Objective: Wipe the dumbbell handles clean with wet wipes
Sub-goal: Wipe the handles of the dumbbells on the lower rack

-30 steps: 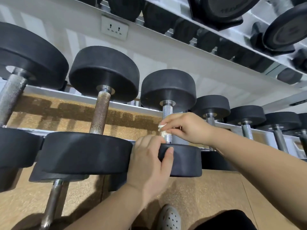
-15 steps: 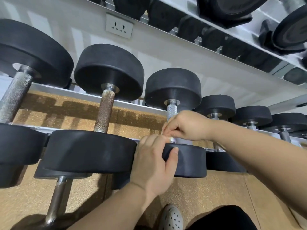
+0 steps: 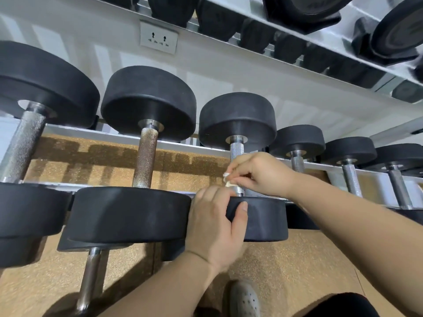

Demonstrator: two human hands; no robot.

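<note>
A black dumbbell with a silver knurled handle (image 3: 236,149) lies across the rack rails at centre. My right hand (image 3: 258,173) holds a small white wet wipe (image 3: 228,180) wrapped round the lower part of that handle. My left hand (image 3: 216,227) grips the near black head (image 3: 263,221) of the same dumbbell, thumb on its front face. To the left lies a dumbbell with a rusty brown handle (image 3: 145,160), and further left one with a thick silver handle (image 3: 21,146).
More dumbbells (image 3: 350,177) line the rack to the right. An upper shelf (image 3: 320,33) of black weights hangs overhead. A wall socket (image 3: 158,37) sits behind. A lower-tier dumbbell handle (image 3: 89,277) and my grey shoe (image 3: 246,298) show below on the cork floor.
My right hand has shifted slightly on the handle and the wipe's white edge shows again at its fingertips. The left hand keeps its hold on the near head.
</note>
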